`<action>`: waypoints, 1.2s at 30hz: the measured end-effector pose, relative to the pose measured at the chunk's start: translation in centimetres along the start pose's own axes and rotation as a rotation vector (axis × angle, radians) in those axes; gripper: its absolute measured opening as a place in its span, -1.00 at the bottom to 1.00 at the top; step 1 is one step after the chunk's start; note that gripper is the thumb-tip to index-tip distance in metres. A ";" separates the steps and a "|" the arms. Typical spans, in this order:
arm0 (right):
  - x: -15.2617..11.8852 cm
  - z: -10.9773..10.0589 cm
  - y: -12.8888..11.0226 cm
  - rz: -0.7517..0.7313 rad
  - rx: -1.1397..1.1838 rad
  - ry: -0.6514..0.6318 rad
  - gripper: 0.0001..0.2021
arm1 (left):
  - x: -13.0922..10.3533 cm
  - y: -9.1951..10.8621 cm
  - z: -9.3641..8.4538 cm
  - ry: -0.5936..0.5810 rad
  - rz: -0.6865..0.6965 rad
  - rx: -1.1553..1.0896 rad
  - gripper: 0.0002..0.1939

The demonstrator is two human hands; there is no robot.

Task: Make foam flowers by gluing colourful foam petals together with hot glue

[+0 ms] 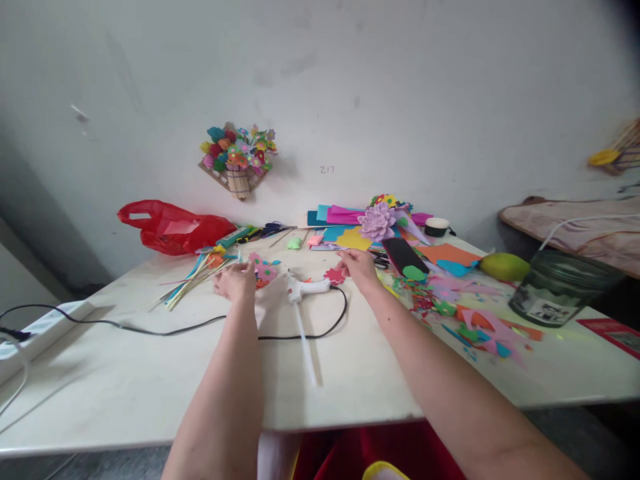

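Observation:
My right hand [361, 268] pinches the edge of a small red foam flower [333, 276] above the table. My left hand [236, 280] is lowered beside a small pile of pink foam flowers [265, 270], its fingers loosely apart; I see nothing held in it. Between the hands a white glue gun [313, 287] lies on the table, with a clear glue stick [306, 347] pointing toward me from its back. Its black cord loops away to the left. Next to my left hand lies a bundle of thin sticks and strips [193, 283].
A red plastic bag [175, 230], coloured foam sheets [350, 237], a lilac flower [378, 221] and a phone [405, 257] stand along the back. Foam scraps [480, 327], a green fruit [504, 267] and a glass jar [555, 290] are right; a power strip [55, 333] is left.

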State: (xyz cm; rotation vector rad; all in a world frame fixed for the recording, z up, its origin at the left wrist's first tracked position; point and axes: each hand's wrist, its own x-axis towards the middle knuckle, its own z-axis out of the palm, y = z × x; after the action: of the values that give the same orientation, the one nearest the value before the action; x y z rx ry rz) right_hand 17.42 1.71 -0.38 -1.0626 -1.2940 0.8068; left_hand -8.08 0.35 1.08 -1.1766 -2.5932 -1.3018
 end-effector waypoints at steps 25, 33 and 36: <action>-0.1 -1.6 1.4 -0.324 -1.313 -0.337 -0.74 | -3.6 3.1 1.2 0.110 0.421 -0.035 -0.76; 0.0 -1.3 1.5 -0.362 -1.350 -0.378 -0.77 | -5.7 3.8 2.7 -0.088 0.667 -0.099 -0.74; 0.1 -1.2 1.5 -0.387 -1.376 -0.385 -0.77 | -6.1 3.9 3.0 -0.121 0.731 -0.088 -0.74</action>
State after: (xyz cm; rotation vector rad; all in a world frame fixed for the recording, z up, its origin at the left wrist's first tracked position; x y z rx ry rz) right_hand 18.74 2.14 -1.74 -1.6202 -2.3860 -0.3451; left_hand -0.38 0.09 -0.19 -1.9960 -1.8440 -1.1860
